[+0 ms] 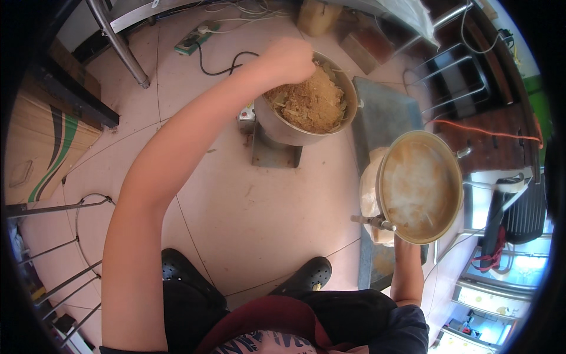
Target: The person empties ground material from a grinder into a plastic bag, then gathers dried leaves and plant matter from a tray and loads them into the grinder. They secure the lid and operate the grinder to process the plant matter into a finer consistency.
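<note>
My left hand (297,61) is closed at the near-left rim of a round metal bowl (305,138), its fingers turned away from view. The bowl, part of a machine on a metal base (277,152), holds brown powder (316,99) with dry plant pieces. At the right, a round metal lid (420,186) with a clamp (376,222) stands tilted, its inner face dusted brown. My right forearm (407,270) reaches up behind the lid, which hides the right hand. A pale plastic-wrapped bundle (371,199) shows beside the lid.
A grey slab (384,106) lies on the floor right of the bowl. Behind are a green power strip (194,39) with cables, a yellowish container (318,18) and a brown box (367,48). A cardboard box (44,150) and metal racks stand at left; my shoes (309,274) are below.
</note>
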`<action>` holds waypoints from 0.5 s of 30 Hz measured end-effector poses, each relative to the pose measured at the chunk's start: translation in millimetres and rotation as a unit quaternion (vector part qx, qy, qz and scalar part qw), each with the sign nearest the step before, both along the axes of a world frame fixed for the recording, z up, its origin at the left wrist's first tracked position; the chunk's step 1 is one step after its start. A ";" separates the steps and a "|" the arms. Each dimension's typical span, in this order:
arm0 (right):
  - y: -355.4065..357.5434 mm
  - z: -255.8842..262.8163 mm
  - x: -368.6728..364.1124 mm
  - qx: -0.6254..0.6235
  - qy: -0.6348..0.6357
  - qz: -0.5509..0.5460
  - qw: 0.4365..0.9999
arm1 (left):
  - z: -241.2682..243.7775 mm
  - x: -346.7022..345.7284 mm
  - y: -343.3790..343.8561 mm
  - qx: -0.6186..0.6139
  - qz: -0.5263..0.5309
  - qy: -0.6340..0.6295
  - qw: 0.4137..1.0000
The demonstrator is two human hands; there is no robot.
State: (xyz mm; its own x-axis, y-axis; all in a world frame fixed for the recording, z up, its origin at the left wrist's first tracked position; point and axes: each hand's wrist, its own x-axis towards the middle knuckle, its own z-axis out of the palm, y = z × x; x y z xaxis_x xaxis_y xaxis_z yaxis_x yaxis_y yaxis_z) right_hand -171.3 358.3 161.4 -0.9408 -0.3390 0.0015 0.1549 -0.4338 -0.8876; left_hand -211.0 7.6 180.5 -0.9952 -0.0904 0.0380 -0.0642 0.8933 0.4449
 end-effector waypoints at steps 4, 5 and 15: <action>-7.2 -5.1 -2.5 0.004 -0.008 0.005 1.000 | 1.2 -13.7 12.5 -0.079 -0.046 -0.079 0.993; -7.3 -4.8 -2.8 0.007 -0.009 0.006 1.000 | 2.8 -13.6 14.4 -0.096 -0.059 -0.091 0.989; -10.2 2.8 -1.8 0.020 -0.010 0.017 1.000 | 23.2 -15.2 15.1 -0.060 -0.149 -0.002 0.987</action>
State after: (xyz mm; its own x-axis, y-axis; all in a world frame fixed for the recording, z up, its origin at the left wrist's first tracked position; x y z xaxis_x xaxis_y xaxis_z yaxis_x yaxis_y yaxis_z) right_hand -173.1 348.1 164.2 -0.9283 -0.3706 -0.0311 0.1869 -0.3926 -0.9005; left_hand -226.2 22.6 203.7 -0.9770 0.2115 0.0269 0.2082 0.9191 0.3346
